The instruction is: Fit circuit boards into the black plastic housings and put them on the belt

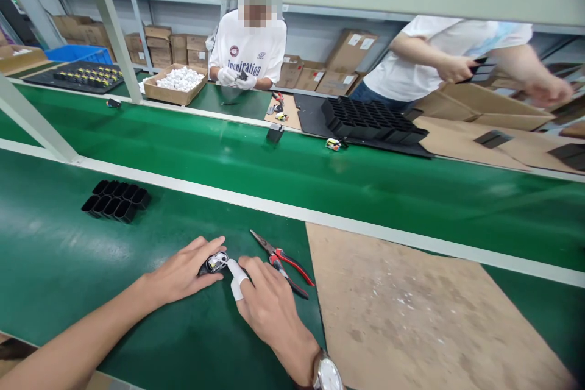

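Note:
Over the green table, my left hand (189,271) grips a small black housing (216,262) between thumb and fingers, its open end showing white and yellowish parts inside. My right hand (265,292) is at the right side of that housing; white covers sit on two of its digits, and one covered fingertip reaches the housing's opening. Whether those fingers pinch a small part is hidden. Pliers (278,259) with red and black handles lie just beyond my right hand. A group of several black cups (116,200) stands farther left.
A brown board (425,304) lies at the right. Beyond a white rail (192,187), a green belt (196,149) carries small parts. Two people work across it, near a box of white pieces (176,82) and a black tray (370,119). A slanted post stands left.

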A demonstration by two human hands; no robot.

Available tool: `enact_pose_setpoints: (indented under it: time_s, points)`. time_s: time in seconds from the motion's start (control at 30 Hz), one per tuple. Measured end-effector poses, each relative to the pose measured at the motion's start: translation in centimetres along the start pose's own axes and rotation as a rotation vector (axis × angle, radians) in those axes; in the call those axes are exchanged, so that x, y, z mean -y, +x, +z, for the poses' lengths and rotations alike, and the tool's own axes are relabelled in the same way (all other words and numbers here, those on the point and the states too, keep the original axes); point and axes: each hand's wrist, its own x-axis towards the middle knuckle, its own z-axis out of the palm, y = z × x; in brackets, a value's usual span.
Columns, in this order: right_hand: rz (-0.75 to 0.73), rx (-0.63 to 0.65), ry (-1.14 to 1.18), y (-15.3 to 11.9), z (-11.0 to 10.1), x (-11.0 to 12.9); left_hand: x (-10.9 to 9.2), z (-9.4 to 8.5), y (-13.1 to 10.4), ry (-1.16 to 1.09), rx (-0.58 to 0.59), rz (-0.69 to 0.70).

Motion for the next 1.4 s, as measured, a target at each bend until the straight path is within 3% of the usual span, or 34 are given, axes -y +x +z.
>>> enact_pose_setpoints:
  time_s: [0.17,0.6,1.4]
  points:
    - [0.024,-0.011,0.029,-0.1,0.1,-0.5,-0.3,-0.3,0.0,-0.018,-0.036,-0.003]
    - [0.054,0.025,0.025,-0.4,0.1,-1.1,-0.5,-0.7,0.2,-0.090,0.004,-0.066]
    - [0.078,0.000,0.042,-0.3,0.3,-1.2,-0.6,-0.7,0.1,-0.116,0.000,-0.034]
